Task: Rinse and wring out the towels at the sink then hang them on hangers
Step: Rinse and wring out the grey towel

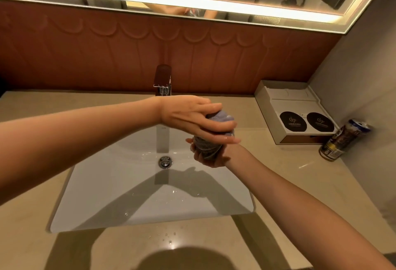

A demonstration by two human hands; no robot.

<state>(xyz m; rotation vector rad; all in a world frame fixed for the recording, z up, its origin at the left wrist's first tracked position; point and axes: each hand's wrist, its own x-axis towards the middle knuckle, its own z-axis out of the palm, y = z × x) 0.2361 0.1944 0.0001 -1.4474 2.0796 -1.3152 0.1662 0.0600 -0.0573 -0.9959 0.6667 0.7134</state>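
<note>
Wringing a small blue-grey towel [221,119] over the sink [128,194], the left hand [188,115] clamps the bunched roll from above while the right hand [206,158] cups and grips its lower end. These opposed holds let the two twist against each other. The towel hangs above the basin, just right of the tap [162,81] — likely so squeezed water runs to the drain [165,161], not onto the counter [289,184].

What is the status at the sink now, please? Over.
Hands: left hand on top, right hand beneath, both gripping the towel. It is bunched above the sink. Nearby: can and box off right on the counter, not in the way.
</note>
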